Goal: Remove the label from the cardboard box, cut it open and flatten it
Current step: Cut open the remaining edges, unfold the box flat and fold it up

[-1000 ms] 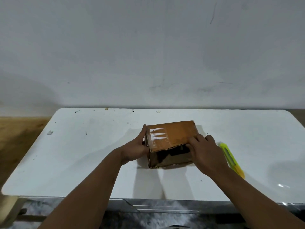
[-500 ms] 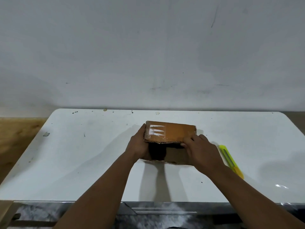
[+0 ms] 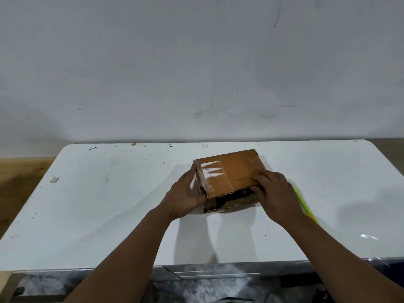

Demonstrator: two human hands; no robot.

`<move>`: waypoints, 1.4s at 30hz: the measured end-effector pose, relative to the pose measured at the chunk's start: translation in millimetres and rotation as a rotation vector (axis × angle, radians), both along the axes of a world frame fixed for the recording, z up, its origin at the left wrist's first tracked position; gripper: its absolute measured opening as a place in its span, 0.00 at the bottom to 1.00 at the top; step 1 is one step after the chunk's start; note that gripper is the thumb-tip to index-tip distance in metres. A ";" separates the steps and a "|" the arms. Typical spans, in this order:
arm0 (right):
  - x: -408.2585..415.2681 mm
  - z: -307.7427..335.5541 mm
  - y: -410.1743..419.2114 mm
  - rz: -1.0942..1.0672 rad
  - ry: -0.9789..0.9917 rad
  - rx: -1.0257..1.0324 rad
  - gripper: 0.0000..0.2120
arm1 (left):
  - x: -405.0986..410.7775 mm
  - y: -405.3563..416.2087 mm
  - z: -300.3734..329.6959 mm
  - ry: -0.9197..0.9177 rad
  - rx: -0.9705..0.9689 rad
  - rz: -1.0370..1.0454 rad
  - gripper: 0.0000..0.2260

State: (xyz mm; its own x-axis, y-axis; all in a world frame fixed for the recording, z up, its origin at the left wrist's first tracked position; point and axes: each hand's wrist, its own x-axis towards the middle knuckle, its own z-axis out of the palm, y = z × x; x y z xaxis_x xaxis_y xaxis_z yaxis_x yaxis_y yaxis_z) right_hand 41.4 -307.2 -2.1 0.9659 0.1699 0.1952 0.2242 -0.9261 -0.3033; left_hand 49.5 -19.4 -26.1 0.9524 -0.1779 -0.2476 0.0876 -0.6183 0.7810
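A brown cardboard box (image 3: 231, 173) lies on the white table (image 3: 109, 204), its near side torn open and dark inside. White label remnants under clear tape (image 3: 212, 171) sit on the left part of its top face. My left hand (image 3: 185, 195) cups the box's left side and near-left corner. My right hand (image 3: 275, 193) presses on the top face's right end, fingers over the near-right edge. Both hands grip the box. A yellow utility knife (image 3: 302, 202) lies on the table just right of my right hand, partly hidden by it.
A grey-white wall rises right behind the table's far edge. Small specks and a scrap (image 3: 54, 179) dot the table's left part. Wooden floor (image 3: 19, 182) shows to the left. The table's front edge runs below my forearms.
The box has been turned and tilted between my hands, so its top face shows more fully and its far end points right. Both hands kept hold of it.
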 end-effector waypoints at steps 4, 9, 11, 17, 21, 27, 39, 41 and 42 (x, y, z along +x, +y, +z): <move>-4.0 -5.5 -3.7 -0.043 0.038 0.074 0.19 | 0.9 0.7 -7.0 -0.019 0.038 -0.007 0.65; -4.2 -1.2 -15.9 -0.011 -0.016 0.091 0.17 | 7.9 -5.9 -11.4 -0.051 0.021 -0.021 0.63; -3.3 -2.3 -20.3 0.050 -0.068 0.109 0.12 | 10.5 -9.8 -11.0 -0.089 -0.009 -0.024 0.59; -10.4 -8.3 -31.9 -0.075 0.039 0.395 0.19 | 15.0 -15.3 -4.2 -0.152 -0.070 -0.078 0.59; -15.4 -14.8 -51.1 -0.428 0.086 0.192 0.23 | 21.5 -10.6 -9.5 -0.118 -0.098 -0.111 0.60; -20.9 -16.5 -66.2 -0.666 0.342 0.093 0.21 | 20.4 -10.5 -3.8 -0.026 -0.146 -0.140 0.64; -31.2 -22.7 -75.8 -0.629 0.188 0.158 0.08 | 8.4 -9.2 3.2 0.019 -0.088 -0.104 0.60; -28.0 -19.4 -74.5 -0.623 0.208 0.382 0.07 | 7.0 -9.7 4.5 0.035 -0.108 -0.093 0.60; -25.8 -16.5 -72.2 -0.616 0.225 0.550 0.06 | 6.2 -9.7 4.3 0.040 -0.117 -0.090 0.59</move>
